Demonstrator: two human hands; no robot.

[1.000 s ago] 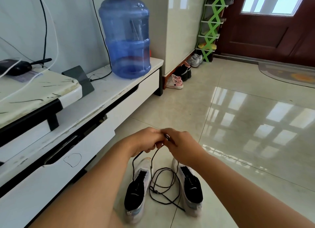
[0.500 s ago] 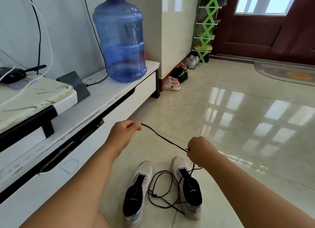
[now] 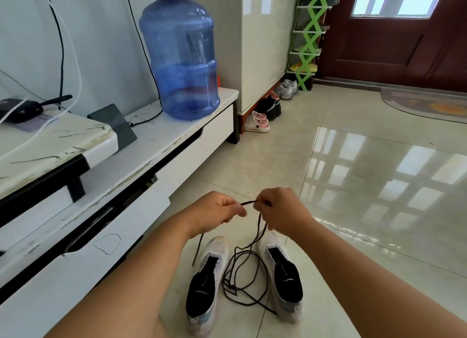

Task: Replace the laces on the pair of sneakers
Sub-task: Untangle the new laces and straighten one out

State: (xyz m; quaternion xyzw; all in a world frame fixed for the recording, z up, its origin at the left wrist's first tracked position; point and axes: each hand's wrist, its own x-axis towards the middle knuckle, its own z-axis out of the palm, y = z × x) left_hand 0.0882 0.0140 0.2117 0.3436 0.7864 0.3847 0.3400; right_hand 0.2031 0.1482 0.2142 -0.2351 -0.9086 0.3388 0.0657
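Note:
Two white sneakers with black insides stand side by side on the tiled floor, the left sneaker (image 3: 205, 282) and the right sneaker (image 3: 283, 274), toes pointing away from me. A black lace (image 3: 242, 274) lies in loose loops between them and rises to my hands. My left hand (image 3: 214, 212) and my right hand (image 3: 280, 211) are close together above the toes, both pinching the lace, with a short stretch of it between them. One end of the lace hangs down below my left hand.
A white TV cabinet (image 3: 126, 186) runs along the left, carrying a blue water bottle (image 3: 180, 54), a dark stand (image 3: 113, 125) and cables. Several other shoes (image 3: 267, 110) sit by a white cupboard. A green shoe rack (image 3: 307, 39) and a brown door stand beyond.
My hands, spread apart with the lace stretched between them half a second ago, have come back together above the sneakers. The lace between them is now short.

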